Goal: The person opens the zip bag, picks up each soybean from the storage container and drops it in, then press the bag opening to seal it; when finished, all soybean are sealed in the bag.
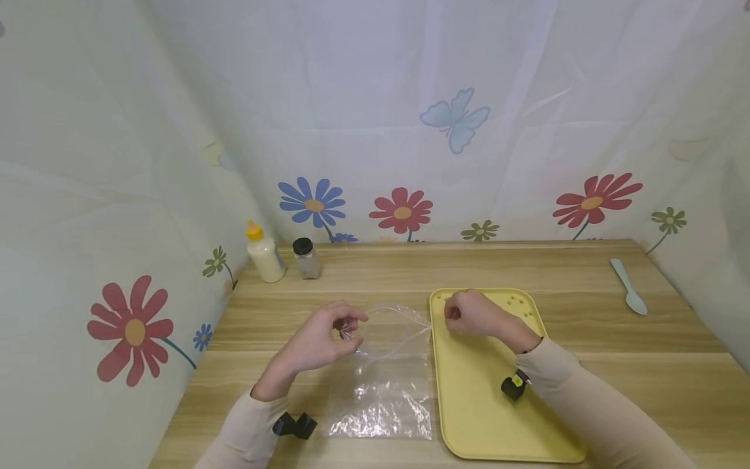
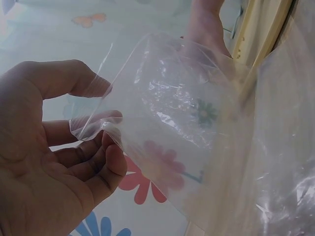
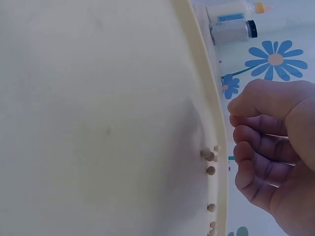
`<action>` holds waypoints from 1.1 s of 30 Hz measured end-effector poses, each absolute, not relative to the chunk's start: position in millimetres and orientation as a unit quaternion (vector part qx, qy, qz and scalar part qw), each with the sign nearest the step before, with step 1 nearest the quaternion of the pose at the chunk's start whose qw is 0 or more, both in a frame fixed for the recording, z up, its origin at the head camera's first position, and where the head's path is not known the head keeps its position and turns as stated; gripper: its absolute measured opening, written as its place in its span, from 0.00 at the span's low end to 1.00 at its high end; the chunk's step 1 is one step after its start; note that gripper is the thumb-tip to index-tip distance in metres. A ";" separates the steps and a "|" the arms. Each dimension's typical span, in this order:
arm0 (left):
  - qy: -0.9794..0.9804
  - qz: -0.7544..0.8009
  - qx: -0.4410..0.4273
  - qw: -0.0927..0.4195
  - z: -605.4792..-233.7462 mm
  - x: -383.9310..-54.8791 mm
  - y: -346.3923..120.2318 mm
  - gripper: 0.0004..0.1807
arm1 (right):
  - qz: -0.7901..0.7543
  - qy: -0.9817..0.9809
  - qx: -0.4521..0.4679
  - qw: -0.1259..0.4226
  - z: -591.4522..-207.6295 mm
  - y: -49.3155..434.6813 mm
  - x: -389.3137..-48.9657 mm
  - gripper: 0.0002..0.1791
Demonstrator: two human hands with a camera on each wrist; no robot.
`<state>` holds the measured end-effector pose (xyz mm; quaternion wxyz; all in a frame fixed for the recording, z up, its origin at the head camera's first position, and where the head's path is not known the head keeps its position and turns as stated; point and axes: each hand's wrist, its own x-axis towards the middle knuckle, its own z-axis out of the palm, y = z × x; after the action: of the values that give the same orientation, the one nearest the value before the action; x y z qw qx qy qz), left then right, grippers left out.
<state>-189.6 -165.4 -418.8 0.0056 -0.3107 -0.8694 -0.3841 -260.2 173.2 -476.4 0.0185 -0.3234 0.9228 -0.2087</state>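
A clear plastic zip bag (image 1: 381, 391) lies on the table, its mouth spread apart. My left hand (image 1: 322, 335) holds the left edge of the mouth with curled fingers; in the left wrist view the thin film (image 2: 162, 98) runs between thumb and fingers. The bag's right corner meets the rim of a yellow tray (image 1: 469, 404). Over the tray's far left part is my right hand (image 1: 474, 312), fingers curled and thumb tip against the index finger (image 3: 241, 120). No object shows between them. Small round beads (image 3: 211, 170) lie along the tray's far rim.
At the back left stand a white bottle with a yellow nozzle (image 1: 266, 258) and a small clear jar with a black lid (image 1: 307, 258). A pale blue spoon (image 1: 629, 286) lies at the right. A flower-printed curtain (image 1: 363, 130) surrounds the table.
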 end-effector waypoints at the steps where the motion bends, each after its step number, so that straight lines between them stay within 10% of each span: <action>1: -0.869 -0.384 -0.311 0.006 -418.7 -189.6 -165.5 0.17 | -0.211 0.922 -0.326 0.014 -475.7 173.1 -260.2 0.05; 33: -0.865 -0.391 -0.315 0.006 -421.1 -189.9 -166.7 0.17 | -0.264 0.891 -0.360 -0.084 -432.2 161.6 -248.6 0.04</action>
<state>-189.9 -166.7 -421.1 0.0061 -0.3146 -0.8651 -0.3906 -248.6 161.6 -432.2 -0.0837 -0.3598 0.8909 -0.2642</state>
